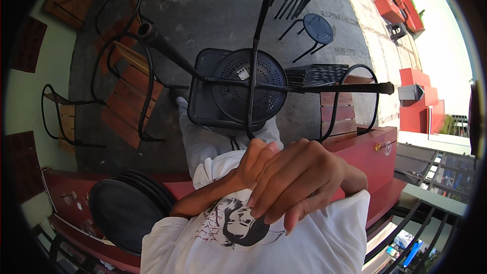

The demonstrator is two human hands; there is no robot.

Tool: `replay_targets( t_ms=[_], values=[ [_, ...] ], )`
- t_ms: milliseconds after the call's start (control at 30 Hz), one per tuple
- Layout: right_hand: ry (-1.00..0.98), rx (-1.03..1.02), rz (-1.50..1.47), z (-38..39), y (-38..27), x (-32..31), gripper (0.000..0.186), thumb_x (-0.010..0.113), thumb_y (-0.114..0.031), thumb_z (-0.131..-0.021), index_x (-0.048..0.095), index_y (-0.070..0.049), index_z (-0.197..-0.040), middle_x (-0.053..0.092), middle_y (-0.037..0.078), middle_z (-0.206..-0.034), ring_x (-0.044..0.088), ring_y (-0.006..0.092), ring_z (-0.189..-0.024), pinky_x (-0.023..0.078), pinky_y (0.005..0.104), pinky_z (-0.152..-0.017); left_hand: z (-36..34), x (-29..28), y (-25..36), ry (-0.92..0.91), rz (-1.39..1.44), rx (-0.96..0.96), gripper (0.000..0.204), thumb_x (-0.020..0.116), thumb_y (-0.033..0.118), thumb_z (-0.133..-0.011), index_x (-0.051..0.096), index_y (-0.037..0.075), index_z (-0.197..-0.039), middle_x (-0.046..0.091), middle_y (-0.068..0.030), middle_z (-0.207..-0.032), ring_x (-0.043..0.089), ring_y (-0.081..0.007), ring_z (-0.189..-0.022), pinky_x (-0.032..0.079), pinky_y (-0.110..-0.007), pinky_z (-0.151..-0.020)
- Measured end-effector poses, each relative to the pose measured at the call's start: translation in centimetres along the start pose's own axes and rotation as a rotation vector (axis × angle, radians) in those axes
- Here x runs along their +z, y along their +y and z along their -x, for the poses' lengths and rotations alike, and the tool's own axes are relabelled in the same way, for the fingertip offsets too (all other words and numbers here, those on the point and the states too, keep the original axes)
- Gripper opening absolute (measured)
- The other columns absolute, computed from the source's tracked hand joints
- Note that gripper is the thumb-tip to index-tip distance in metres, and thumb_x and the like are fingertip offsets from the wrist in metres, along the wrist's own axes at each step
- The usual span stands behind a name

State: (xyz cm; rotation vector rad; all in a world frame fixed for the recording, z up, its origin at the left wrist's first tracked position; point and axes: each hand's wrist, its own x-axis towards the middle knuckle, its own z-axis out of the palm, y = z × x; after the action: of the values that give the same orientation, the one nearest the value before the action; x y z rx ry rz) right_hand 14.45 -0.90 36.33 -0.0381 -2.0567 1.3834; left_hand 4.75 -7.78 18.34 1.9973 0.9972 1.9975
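Right hand (302, 180), half-curled, overlapping the tightly curled left hand (253, 165); whether either grips anything, I cannot tell.
The upturned black stool (251, 85) lies just beyond; I judge its handling in hand, the next move calling for a sure hold.

Daylight comes strongly from the right side, and the sky (451, 45) between two and three o'clock is burned nearly to white. The concrete floor (167, 10) toward eleven o'clock lies in soft, dimmer shade. At eight o'clock, the black round seats (119, 213) lose much detail in darkness. The right hand (304, 177), toward five o'clock, looks fairly sharp, with gentle shadows. Straight lines curve near the rim, and the corners become black.
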Motion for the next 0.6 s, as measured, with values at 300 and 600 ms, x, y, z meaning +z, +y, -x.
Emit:
replay_targets(
  t_ms=[300,600],
  values=[
    [0.911,0.216,-0.702,6.2,3.6,-0.2,0.055,0.048,-0.056,-0.107,0.058,-0.003,-0.114,0.062,0.02,-0.106,0.068,0.0363,-0.106,0.06,0.0505,-0.095,-7.6,-9.2,-2.1,-0.651,1.014,-1.029,0.056,0.031,0.031,-0.113,0.042,0.002,-0.066,0.044,-0.0066,-0.061,0.044,-0.0176,-0.058,0.039,-0.033,-0.063],
    [0.518,1.011,-0.734,21.4,10.9,7.3,0.087,0.088,0.001,-0.078,0.036,-0.009,-0.147,0.057,0.017,-0.14,0.064,0.0257,-0.125,0.05,0.0384,-0.109,-8.9,-14.0,-6.5,-0.334,1.004,-0.832,0.081,0.018,0.053,-0.112,0.055,0.002,-0.061,0.048,-0.0078,-0.048,0.036,-0.0154,-0.04,0.028,-0.031,-0.044]
  ],
)
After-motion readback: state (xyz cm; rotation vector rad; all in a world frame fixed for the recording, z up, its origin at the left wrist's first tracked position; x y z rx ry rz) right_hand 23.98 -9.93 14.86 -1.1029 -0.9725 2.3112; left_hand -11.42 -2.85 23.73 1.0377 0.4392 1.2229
